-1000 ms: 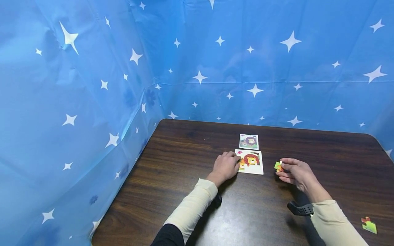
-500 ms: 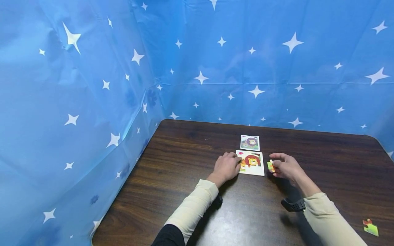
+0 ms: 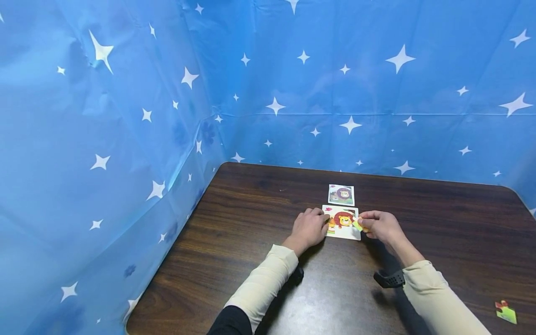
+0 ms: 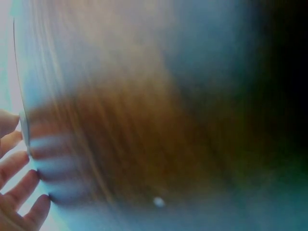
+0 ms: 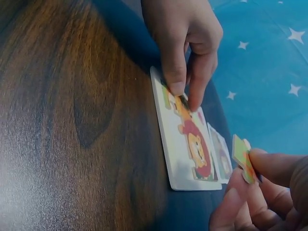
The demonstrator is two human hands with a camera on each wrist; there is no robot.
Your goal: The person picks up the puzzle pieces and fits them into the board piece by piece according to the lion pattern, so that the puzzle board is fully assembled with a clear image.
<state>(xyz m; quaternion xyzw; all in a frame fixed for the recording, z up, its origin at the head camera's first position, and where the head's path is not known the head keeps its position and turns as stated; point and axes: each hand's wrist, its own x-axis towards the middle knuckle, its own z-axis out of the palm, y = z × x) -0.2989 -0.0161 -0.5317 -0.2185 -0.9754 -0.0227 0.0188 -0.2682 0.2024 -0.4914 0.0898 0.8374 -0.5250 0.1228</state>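
Note:
A white puzzle board (image 3: pixel 345 235) lies mid-table, holding fitted pieces that show a brown-maned lion (image 3: pixel 345 219) and a smaller orange animal on the left. My left hand (image 3: pixel 309 229) rests at the board's left side; the right wrist view shows its thumb and a finger (image 5: pixel 196 91) pressing on the pieces there. Between thumb and fingers my right hand (image 3: pixel 383 227) pinches a green and orange puzzle piece (image 5: pixel 242 156). In the head view that piece overlaps the board's right edge. The left wrist view is blurred, with spread fingers (image 4: pixel 21 190) at its left border.
Just behind the board lies a small picture card (image 3: pixel 341 195) with the same lion. Another green and red puzzle piece (image 3: pixel 505 312) is at the table's right front. A blue star-patterned curtain (image 3: pixel 326 83) stands along the back and left of the dark wooden table (image 3: pixel 234 223).
My right hand has moved left with the puzzle piece, from beside the board to over its right edge. The left hand has stayed on the board's left side.

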